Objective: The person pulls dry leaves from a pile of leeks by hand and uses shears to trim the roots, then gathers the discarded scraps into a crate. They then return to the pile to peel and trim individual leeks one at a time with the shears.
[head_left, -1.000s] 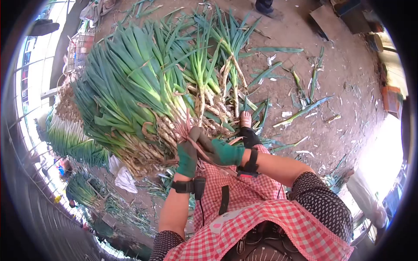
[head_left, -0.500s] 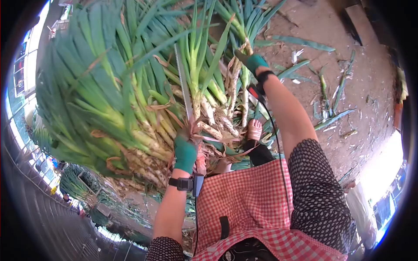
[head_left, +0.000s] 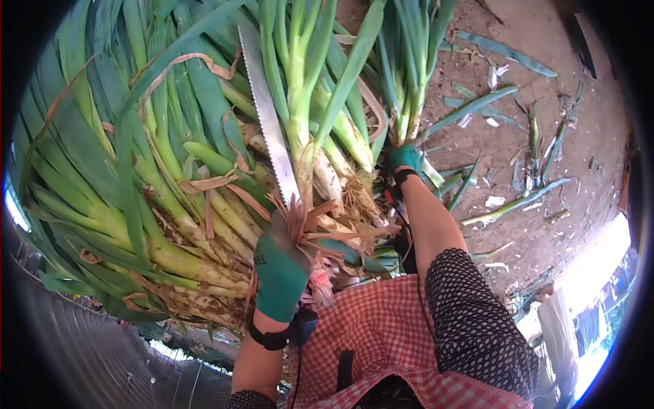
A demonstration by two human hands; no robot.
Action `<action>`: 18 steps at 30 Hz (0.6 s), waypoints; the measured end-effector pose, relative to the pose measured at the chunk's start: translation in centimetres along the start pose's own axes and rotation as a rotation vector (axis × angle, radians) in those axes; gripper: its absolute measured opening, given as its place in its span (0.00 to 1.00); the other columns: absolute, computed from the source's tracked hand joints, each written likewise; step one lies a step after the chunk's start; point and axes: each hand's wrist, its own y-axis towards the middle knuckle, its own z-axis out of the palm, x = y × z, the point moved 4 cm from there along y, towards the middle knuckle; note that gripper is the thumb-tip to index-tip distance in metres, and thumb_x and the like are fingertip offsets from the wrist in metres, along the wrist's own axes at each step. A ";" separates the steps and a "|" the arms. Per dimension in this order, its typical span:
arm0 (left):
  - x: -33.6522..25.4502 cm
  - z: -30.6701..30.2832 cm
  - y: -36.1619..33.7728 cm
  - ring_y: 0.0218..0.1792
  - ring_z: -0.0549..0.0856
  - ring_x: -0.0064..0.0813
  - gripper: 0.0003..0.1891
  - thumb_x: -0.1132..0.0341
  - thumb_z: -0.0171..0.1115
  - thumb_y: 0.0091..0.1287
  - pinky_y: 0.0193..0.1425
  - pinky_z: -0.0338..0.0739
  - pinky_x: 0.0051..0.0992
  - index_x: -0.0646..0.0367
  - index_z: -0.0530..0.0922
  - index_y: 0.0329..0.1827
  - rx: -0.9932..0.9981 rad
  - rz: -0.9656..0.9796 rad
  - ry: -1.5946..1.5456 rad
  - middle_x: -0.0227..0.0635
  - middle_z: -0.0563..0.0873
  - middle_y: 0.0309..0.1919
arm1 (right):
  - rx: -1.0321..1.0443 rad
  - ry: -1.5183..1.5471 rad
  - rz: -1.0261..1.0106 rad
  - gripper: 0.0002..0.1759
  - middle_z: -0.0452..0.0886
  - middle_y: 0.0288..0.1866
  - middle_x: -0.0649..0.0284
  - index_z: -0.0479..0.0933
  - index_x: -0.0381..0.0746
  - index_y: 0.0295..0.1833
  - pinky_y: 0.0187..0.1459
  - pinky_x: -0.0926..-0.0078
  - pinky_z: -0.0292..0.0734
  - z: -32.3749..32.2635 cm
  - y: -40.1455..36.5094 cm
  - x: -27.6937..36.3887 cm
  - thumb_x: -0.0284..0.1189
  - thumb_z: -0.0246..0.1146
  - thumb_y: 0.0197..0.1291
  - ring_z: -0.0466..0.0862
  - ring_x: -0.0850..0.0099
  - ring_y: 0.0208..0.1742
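My left hand (head_left: 278, 269), in a green glove, is closed around a handsaw whose serrated blade (head_left: 267, 116) points up and away; the handle is hidden. Dry brown strips (head_left: 306, 228) bunch out from the same fist. Just right of the blade stand upright leeks (head_left: 298, 129) with pale stalks. My right hand (head_left: 405, 158), gloved too, grips the low end of a bunch of leeks (head_left: 410, 75), fingers partly hidden. Between the hands lie leek stalks with dirty roots (head_left: 357, 194).
A big heap of leeks (head_left: 157, 198) fills the left side. Cut leaves and scraps (head_left: 507, 194) litter the brown ground (head_left: 524, 116) at right. A red checked apron (head_left: 375, 327) covers my front.
My right hand has come down and nearer, bringing the leek bunch with it. The view has shifted closer to the heap, and my left hand still holds the saw and strips.
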 end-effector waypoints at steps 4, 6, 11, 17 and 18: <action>-1.0 -0.4 -0.3 0.45 0.81 0.23 0.22 0.55 0.43 0.81 0.55 0.78 0.22 0.62 0.70 0.66 0.001 0.212 0.239 0.42 0.82 0.58 | -0.021 0.028 -0.058 0.33 0.84 0.47 0.40 0.72 0.32 0.55 0.54 0.53 0.79 -2.0 -0.7 0.9 0.44 0.69 0.49 0.84 0.44 0.52; 0.1 -0.2 0.7 0.53 0.81 0.29 0.22 0.56 0.44 0.80 0.62 0.77 0.30 0.63 0.69 0.67 0.075 0.031 -0.031 0.44 0.79 0.62 | 0.048 0.027 -0.102 0.33 0.85 0.46 0.40 0.72 0.32 0.55 0.53 0.54 0.79 -4.2 -0.9 0.1 0.42 0.68 0.48 0.85 0.44 0.50; -1.9 -0.1 -1.5 0.43 0.85 0.36 0.20 0.64 0.62 0.67 0.50 0.79 0.34 0.66 0.73 0.59 0.043 0.247 -0.252 0.46 0.83 0.45 | 0.289 0.401 -0.250 0.26 0.83 0.33 0.49 0.77 0.29 0.47 0.38 0.66 0.80 -18.2 -7.4 -0.5 0.36 0.70 0.45 0.86 0.66 0.36; -5.5 0.3 -9.9 0.39 0.89 0.45 0.25 0.59 0.69 0.62 0.42 0.82 0.36 0.64 0.76 0.58 0.045 0.357 -0.098 0.50 0.88 0.35 | 0.486 -0.012 -1.244 0.11 0.87 0.41 0.57 0.82 0.35 0.45 0.43 0.69 0.83 -33.7 -24.9 2.5 0.28 0.63 0.59 0.88 0.65 0.41; -6.2 0.0 -12.1 0.39 0.89 0.47 0.25 0.58 0.69 0.62 0.42 0.82 0.37 0.63 0.76 0.58 0.076 0.402 -0.023 0.51 0.87 0.35 | 0.694 0.178 -0.945 0.17 0.87 0.43 0.57 0.82 0.33 0.48 0.44 0.69 0.83 -34.8 -28.5 2.2 0.35 0.62 0.61 0.87 0.66 0.42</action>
